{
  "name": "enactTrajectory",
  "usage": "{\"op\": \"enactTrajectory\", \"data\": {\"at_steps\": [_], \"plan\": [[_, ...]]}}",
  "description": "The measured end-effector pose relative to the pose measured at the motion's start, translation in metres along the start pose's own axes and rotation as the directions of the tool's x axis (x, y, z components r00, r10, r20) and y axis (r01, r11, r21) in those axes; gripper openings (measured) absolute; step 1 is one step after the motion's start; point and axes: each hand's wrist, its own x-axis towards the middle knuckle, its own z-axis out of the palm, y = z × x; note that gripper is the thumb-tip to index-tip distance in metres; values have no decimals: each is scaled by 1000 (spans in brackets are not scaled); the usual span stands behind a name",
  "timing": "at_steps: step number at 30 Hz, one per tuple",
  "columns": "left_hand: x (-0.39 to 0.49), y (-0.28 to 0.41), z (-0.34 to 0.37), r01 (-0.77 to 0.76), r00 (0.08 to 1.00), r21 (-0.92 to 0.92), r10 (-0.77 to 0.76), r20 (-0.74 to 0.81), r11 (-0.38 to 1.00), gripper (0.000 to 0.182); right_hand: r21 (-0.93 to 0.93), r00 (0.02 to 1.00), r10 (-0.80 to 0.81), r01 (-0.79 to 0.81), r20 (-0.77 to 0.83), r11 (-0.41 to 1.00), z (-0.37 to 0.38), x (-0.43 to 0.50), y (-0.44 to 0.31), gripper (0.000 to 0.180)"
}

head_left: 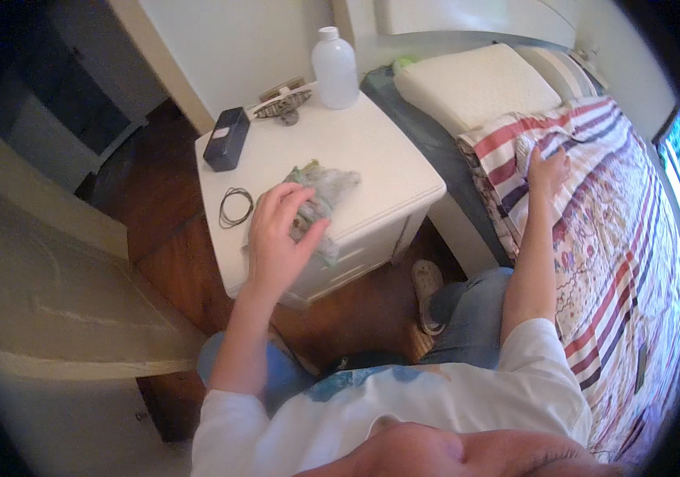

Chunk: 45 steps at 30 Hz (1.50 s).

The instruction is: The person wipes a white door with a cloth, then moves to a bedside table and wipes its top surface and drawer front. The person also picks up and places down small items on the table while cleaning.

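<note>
My left hand (283,232) is over the near left part of a white nightstand (381,161), fingers spread and curved at a crumpled translucent plastic bag (331,185) with green parts. Whether the fingers grip the bag cannot be told. Left of that hand lies a coil of thin dark cord (236,207). Out to the right, my right hand (548,170) rests at a white bundle (523,152) on a striped, flowered quilt (596,238); its fingertips are partly hidden, and its grip is unclear.
Toward the back of the nightstand stand a dark box (226,140), a striped object (283,106) and a translucent plastic bottle (335,71) with a white cap. A cream pillow (477,86) lies at the bed's head. A sofa-like beige surface (77,298) is at left.
</note>
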Motion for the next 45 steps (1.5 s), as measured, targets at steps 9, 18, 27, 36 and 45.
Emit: {"op": "enactTrajectory", "data": {"at_steps": [9, 18, 27, 36, 45], "plan": [[3, -58, -71, 365, 930, 199, -366, -33, 909, 23, 585, 907, -417, 371, -61, 722, -24, -21, -67, 28], [-11, -82, -56, 251, 958, 410, -286, 24, 877, 7, 963, 400, -914, 264, -65, 47, -135, -187, -231, 54], [-14, -89, -49, 246, 969, 200, -244, -33, 948, 4, 800, 276, -926, 476, 259, 366, -81, -189, -255, 45], [-10, -90, -40, 214, 977, 223, -208, -51, 951, 6, 495, 457, -769, 589, 448, 639, -89, -168, -211, 47], [-14, -100, -46, 240, 971, 224, -236, -45, 945, 5, 858, 198, -965, 452, 170, 244, -159, -226, -225, 47]]}}
